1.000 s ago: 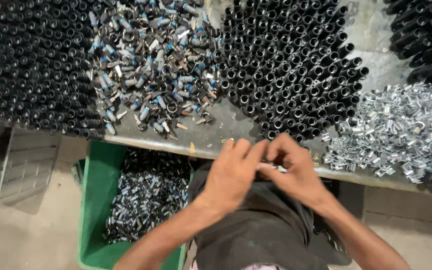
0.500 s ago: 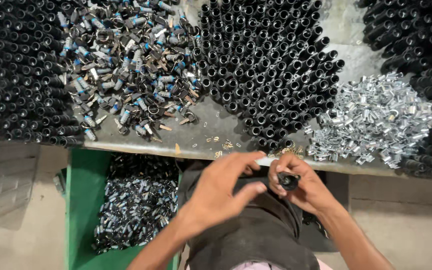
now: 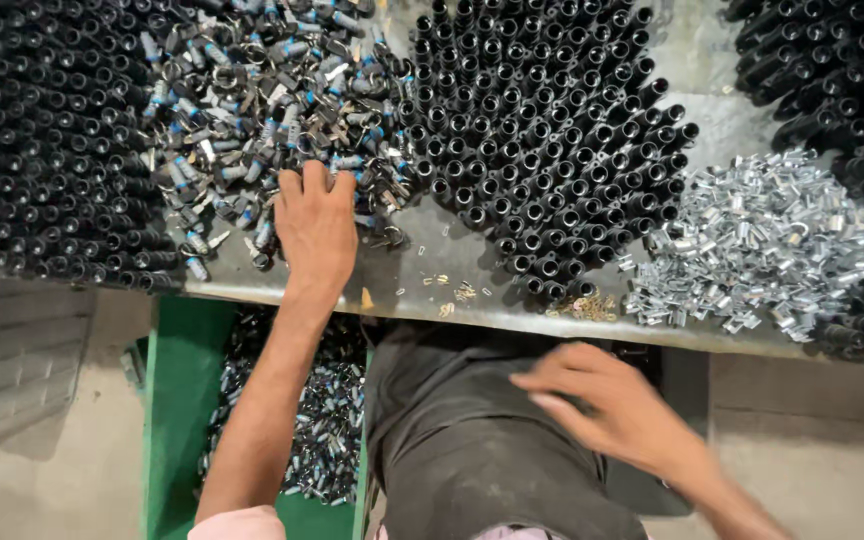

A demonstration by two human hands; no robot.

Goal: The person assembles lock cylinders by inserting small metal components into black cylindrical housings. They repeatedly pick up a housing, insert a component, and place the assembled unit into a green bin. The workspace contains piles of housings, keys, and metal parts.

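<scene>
Steel-grey and blue, the loose heap of small metal fittings with blue sleeves (image 3: 262, 110) on the worn metal counter (image 3: 452, 290) now has the left hand (image 3: 317, 225) lying on its near edge, fingers (image 3: 312, 180) curled down into the pieces; whether that grip has closed on one of them cannot be told, since the fingertips are buried in the heap. Half a second ago both hands were together below the counter's edge, over the lap, working a small dark part between them. They have since parted: the left has gone up and forward to the heap, and the right hand (image 3: 612, 410) has dropped low over the dark cloth on the lap (image 3: 472, 450), blurred with motion, fingers loosely spread and nothing visible between them. The small part seen earlier is no longer in sight. To the right of the heap stands a dense cluster of upright black tubes (image 3: 542, 130), with another such cluster (image 3: 42, 140) on the left. Further right lies a pile of bright silver clips (image 3: 762, 240). Under the counter a green plastic crate (image 3: 177, 420) holds more assembled pieces.
</scene>
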